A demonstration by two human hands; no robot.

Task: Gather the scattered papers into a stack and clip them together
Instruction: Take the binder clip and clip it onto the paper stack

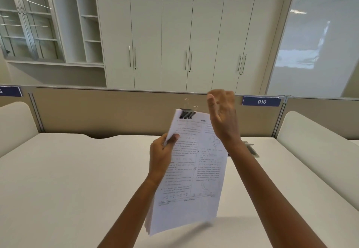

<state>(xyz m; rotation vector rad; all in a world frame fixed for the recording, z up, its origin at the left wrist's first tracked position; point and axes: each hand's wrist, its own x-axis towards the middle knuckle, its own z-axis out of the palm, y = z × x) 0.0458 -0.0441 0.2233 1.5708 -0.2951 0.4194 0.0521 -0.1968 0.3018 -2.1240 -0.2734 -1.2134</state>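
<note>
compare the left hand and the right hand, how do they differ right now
The left hand grips the stack of papers by its left edge; the right hand holds nothing, fingers loosely open. The left sits lower, the right higher beside the binder clip. Both are raised above the desk.

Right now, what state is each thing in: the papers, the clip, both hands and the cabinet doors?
Paper stack: gathered, held upright above the desk.
Binder clip: clamped on the stack's top edge, handles up.
Left hand: gripping the stack's left edge.
Right hand: open, off the clip, holding nothing.
Cabinet doors: closed.
</note>
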